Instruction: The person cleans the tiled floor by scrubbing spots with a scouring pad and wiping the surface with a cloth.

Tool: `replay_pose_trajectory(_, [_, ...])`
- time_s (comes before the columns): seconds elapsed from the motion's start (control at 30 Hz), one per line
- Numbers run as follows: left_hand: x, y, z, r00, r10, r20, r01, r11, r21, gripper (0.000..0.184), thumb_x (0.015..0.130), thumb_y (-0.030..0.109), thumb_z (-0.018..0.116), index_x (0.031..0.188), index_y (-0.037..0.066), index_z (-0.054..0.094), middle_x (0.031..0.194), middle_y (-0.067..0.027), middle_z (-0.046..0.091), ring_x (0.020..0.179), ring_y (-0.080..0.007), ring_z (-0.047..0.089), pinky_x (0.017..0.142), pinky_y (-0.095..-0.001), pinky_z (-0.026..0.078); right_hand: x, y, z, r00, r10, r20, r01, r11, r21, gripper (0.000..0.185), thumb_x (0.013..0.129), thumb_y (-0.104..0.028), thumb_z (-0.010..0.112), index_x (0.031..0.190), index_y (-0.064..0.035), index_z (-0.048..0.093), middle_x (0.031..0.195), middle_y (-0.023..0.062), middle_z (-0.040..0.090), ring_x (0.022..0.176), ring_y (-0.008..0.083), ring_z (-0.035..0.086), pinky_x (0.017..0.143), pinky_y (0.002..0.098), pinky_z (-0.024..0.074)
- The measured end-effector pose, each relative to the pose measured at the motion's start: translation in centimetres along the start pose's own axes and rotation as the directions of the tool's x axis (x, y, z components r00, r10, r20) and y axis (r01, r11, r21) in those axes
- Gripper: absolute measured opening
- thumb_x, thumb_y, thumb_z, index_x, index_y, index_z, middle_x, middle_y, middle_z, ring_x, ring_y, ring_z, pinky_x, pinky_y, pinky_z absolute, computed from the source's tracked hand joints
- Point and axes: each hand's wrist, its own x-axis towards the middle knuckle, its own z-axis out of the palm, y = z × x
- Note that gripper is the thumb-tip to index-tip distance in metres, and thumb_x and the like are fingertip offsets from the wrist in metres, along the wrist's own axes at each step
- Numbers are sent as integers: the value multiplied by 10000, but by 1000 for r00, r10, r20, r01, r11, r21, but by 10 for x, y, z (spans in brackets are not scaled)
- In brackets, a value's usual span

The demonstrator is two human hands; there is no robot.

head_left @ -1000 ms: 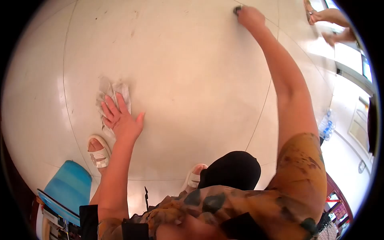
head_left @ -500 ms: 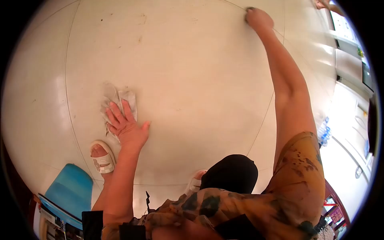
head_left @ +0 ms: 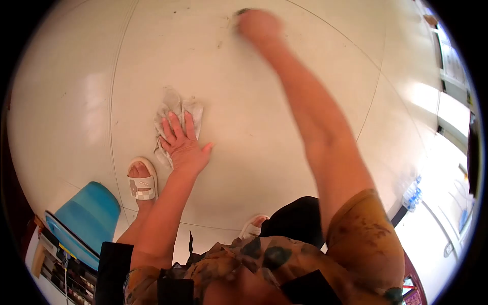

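Observation:
My left hand lies flat with fingers spread on a crumpled, greyish-white cloth on the pale tiled floor. Far forward, my right hand is closed and blurred by motion. A small dark object shows at its fingertips, pressed near the floor, but most of it is hidden by the hand. Small dark specks and brownish marks dot the floor between and beyond the hands.
My sandalled foot is close to my left forearm. A blue plastic stool stands at the lower left, beside shelves. Clear plastic bottles with blue labels are at the right, near a white cabinet.
My right hand has swept left across the floor with the dark object. My left hand stays on the cloth. The view has shifted, and the other person's limbs at upper right are out of sight.

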Motion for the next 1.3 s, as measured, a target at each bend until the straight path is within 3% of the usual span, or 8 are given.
replay_pose_trajectory(0.17, [0,1,-8,998,-12,60,11,1000,17,1052,730,437,705,1484,130,40,1521,-184,-107,1392,-406,-96,1071,-616,52,-74,-87,21,932,-301,204,306,952,7,297,807,-307,492,892,-110,699,943,125,684,906,290,653,762,456,505])
replay_pose_trajectory(0.3, [0,-1,-2,999,-5,38,4,999,39,1043,741,460,690,1484,126,38,1519,-190,-107,1393,-403,-97,1070,-617,58,18,-15,-54,961,28,275,-3,996,-92,329,826,-242,513,1116,-112,596,1107,175,592,1052,261,572,880,373,431])
replay_pose_trajectory(0.4, [0,0,-4,999,-12,50,10,999,41,1038,747,473,682,1484,127,37,1518,-197,-93,1392,-404,-94,1069,-619,72,-1,-17,-9,975,-196,-108,184,976,-115,294,821,-332,505,903,-121,693,912,110,688,862,291,660,716,452,506])
replay_pose_trajectory(0.47, [-1,0,-5,998,-12,57,9,999,41,1037,747,475,683,1484,128,41,1518,-196,-89,1392,-405,-87,1068,-619,79,-44,-50,5,908,-383,169,408,901,-146,274,812,-313,516,866,-106,688,914,111,686,866,300,655,728,449,510])
replay_pose_trajectory(0.67, [-1,-5,-2,1000,22,16,-22,1000,1,1030,743,459,696,1483,127,60,1518,-199,-75,1392,-412,-67,1067,-623,83,8,-40,-48,978,27,208,-18,999,-44,302,862,-284,467,871,-70,680,845,140,686,797,308,665,647,442,513])
replay_pose_trajectory(0.8, [-1,-3,-5,1000,10,16,-9,999,-46,1021,738,450,702,1479,125,80,1518,-204,-70,1390,-419,-64,1061,-635,76,-48,-43,-7,905,-368,214,413,881,-231,329,870,-317,449,885,-85,682,881,127,687,803,315,663,683,447,519])
replay_pose_trajectory(1.07, [-2,-8,-2,999,34,-9,-34,999,-25,1023,726,451,707,1479,128,95,1516,-212,-70,1388,-427,-48,1052,-641,96,19,-45,-38,986,-132,107,152,965,-213,209,829,-184,500,896,-107,682,883,92,690,822,292,662,650,426,525])
replay_pose_trajectory(1.3, [-4,-4,-11,999,33,-7,-33,999,0,997,714,424,718,1474,139,137,1518,-204,9,1385,-417,32,1051,-623,132,-67,-63,-5,886,-399,234,442,880,-173,220,790,-197,509,896,-103,678,939,118,682,857,309,658,684,437,527])
